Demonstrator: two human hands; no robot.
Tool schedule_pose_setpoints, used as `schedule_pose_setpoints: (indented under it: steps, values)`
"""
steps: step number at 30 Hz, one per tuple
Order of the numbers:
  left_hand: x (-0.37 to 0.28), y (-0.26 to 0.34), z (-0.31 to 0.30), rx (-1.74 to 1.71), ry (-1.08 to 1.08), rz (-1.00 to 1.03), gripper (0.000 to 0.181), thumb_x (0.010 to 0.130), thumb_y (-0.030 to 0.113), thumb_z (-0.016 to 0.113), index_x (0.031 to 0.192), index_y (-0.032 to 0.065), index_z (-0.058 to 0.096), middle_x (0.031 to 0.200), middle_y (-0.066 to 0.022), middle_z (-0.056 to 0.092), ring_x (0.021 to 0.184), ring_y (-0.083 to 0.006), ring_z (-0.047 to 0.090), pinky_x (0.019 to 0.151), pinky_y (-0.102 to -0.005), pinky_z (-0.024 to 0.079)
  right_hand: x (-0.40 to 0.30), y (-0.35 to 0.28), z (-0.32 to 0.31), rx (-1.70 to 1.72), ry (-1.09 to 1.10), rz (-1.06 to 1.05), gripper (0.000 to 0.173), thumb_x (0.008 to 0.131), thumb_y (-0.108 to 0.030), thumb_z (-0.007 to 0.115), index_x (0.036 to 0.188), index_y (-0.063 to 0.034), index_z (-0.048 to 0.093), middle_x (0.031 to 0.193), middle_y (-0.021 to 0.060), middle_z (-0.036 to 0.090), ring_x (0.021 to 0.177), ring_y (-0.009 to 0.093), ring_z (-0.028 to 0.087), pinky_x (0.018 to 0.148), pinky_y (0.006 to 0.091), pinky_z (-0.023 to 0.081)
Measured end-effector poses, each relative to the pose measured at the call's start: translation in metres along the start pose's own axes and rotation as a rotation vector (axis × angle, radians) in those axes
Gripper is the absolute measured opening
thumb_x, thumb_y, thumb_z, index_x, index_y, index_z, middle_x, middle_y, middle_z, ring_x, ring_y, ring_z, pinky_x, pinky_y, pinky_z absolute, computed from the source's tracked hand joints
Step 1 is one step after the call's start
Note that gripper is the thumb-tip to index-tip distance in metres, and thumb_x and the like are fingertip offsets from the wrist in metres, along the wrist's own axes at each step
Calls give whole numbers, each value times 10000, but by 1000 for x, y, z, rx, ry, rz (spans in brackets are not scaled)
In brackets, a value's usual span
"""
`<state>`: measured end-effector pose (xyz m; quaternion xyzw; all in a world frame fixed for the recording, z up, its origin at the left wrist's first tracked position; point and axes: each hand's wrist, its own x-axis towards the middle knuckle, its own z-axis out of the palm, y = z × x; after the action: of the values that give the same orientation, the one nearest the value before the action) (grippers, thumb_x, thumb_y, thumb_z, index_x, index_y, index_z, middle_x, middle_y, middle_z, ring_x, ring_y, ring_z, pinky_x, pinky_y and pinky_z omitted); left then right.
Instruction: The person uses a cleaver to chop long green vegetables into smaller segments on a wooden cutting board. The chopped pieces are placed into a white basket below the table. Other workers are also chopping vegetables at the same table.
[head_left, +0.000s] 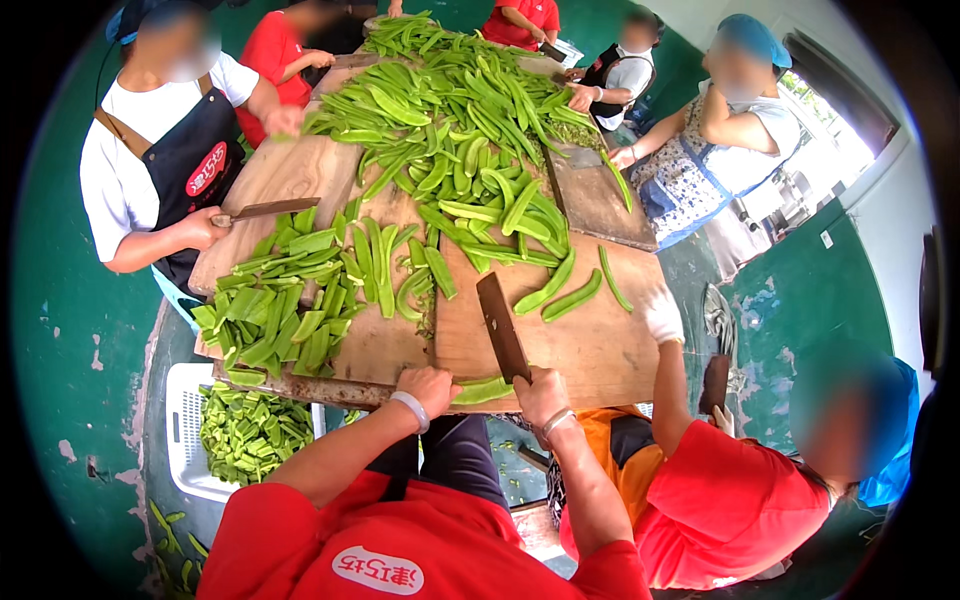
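My right hand (541, 395) grips the handle of a cleaver (504, 330), its dark blade tilted up and away over the wooden board (600, 352). At the board's near edge, my left hand (427, 391) has its fingers on the left end of a large flat green bean pod (482, 391). That pod lies between my two hands, below the blade. Beyond the cleaver, a few whole pods (571, 297) rest apart on the board. To the left is a pile of cut pod lengths (281, 319).
A big heap of whole pods (450, 97) runs down the table's middle. Co-workers with cleavers stand around it. Close on my right, a person's white-gloved hand (663, 315) reaches over the board. A white plastic basket (178, 442) of chopped pods stands below left.
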<state>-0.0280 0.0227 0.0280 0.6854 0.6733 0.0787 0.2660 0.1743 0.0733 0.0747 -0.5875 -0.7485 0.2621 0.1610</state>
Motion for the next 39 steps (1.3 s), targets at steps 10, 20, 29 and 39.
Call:
schedule_pose_setpoints:
  steps: [10,20,29,39]
  values:
    - [-4,1,5,51,59,19,332,859,359,569,820,49,681,821,-171,670,826,-320,651,719,-439,496,-1,-16,7,-133,12,-20,317,782,-248,592,799,67,618,688,283,595,697,427,612,655,434,510]
    - [-9,4,7,58,52,10,341,859,360,566,781,56,699,771,-161,671,776,-312,662,697,-431,500,-4,-12,21,-108,-10,38,335,785,-247,582,742,84,604,602,259,591,568,346,638,588,398,527]
    - [-9,8,2,43,0,-10,341,864,363,558,814,57,699,809,-160,675,821,-304,659,728,-417,498,-9,-13,34,-245,-2,-7,348,781,-259,584,738,85,603,640,253,604,681,392,632,685,418,518]
    - [-8,6,0,-9,17,14,314,841,330,546,828,51,688,837,-201,664,830,-358,645,750,-461,492,-2,-10,47,-108,-46,18,337,797,-244,568,727,84,606,532,209,576,506,307,626,543,399,521]
